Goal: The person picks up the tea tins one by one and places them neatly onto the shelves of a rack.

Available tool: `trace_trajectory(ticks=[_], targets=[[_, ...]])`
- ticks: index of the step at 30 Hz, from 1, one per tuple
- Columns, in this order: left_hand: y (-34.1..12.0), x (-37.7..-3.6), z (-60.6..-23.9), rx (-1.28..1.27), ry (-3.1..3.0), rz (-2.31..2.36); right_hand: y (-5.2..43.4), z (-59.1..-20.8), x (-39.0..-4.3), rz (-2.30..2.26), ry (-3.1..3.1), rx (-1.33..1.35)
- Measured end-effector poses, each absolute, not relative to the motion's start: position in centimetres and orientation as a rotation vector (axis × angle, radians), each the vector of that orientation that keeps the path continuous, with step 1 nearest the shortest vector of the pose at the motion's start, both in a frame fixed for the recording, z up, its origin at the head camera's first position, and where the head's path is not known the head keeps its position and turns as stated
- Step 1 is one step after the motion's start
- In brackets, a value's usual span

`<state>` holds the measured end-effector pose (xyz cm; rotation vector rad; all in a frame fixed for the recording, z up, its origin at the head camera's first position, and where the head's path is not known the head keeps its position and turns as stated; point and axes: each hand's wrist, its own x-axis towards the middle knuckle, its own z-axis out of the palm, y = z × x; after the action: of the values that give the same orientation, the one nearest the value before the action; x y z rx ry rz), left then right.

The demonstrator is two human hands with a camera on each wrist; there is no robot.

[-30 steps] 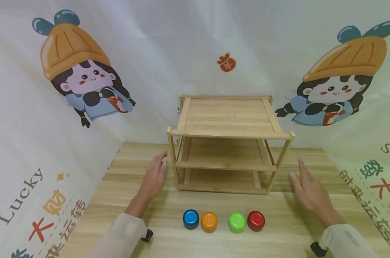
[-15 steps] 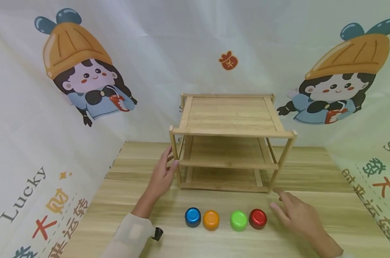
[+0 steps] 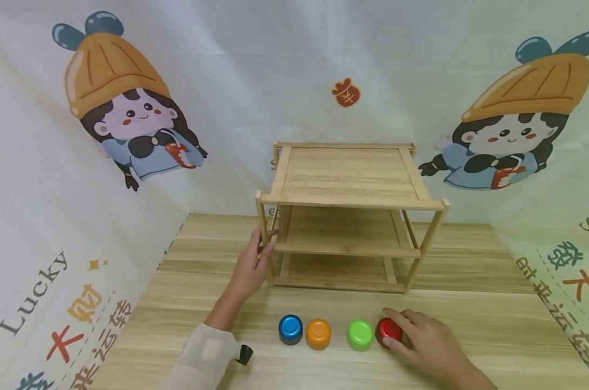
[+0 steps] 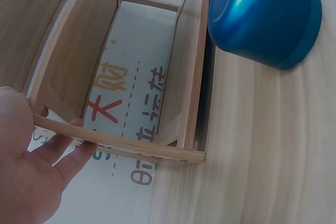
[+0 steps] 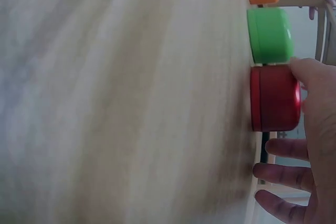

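A red container point(image 3: 388, 329) stands on a wood-grain table point(image 3: 167, 325) at the right end of a row, its neighbors green point(image 3: 360, 335), orange point(image 3: 318, 333) and blue point(image 3: 290, 329). A right hand point(image 3: 428, 344) spreads around it, thumb on the near side, fingers not closed. Behind, a left hand point(image 3: 252, 265) grips the left front post of a three-tier wooden rack point(image 3: 348, 176) before a cartoon-printed backdrop point(image 3: 245, 86).
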<state>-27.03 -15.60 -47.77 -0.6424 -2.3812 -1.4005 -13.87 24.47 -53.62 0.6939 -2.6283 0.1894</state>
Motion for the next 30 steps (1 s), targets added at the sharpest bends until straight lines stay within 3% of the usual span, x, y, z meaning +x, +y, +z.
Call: trace_trajectory(ticks=[21,30], targets=[[-14.7,-26.9,-48.6,-0.569,-2.331,-1.373,24.0,-54.8,-13.9,0.195,-2.598,0.724],[-14.8,-26.9,-48.7,-0.562,-2.325,-1.367,24.1,-53.4,-14.0,0.169,-2.621,0.703]])
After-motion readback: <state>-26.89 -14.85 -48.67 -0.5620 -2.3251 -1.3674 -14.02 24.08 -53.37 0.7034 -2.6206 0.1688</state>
